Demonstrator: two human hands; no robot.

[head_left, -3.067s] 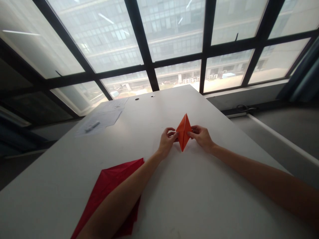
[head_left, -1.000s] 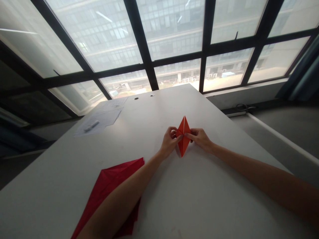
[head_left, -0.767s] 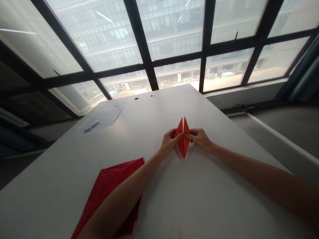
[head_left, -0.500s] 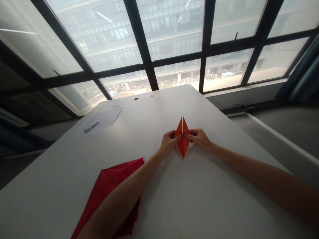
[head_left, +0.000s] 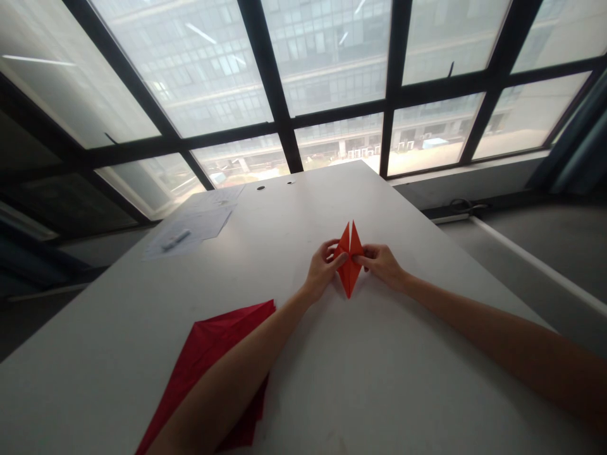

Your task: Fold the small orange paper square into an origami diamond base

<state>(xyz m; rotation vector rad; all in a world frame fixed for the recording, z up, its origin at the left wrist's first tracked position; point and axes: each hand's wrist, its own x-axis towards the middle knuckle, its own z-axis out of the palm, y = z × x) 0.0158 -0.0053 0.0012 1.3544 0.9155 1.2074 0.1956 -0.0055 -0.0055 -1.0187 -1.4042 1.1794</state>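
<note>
A folded orange origami paper (head_left: pixel 349 272), diamond-shaped with a split upper end, is held upright between both hands over the white table (head_left: pixel 389 373). My left hand (head_left: pixel 325 268) pinches its left side, thumb on the near face and fingers behind. On the right side, my right hand (head_left: pixel 380 262) grips the paper the same way, its thumb close to the middle. The lower tip points down toward the tabletop; whether it touches I cannot tell. Under my left forearm lies red paper (head_left: pixel 213 344), partly hidden by the arm.
White sheets (head_left: pixel 203 218) lie at the table's far left, with a small whitish object (head_left: pixel 176 240) on them. Two small holes show near the far edge. Dark-framed windows (head_left: pixel 284 126) rise behind the table; a white bar (head_left: pixel 535 262) runs along the right.
The two upper points of the orange paper have spread, widening the gap between them. The paper has risen slightly, and the left fingers are a little more visible.
</note>
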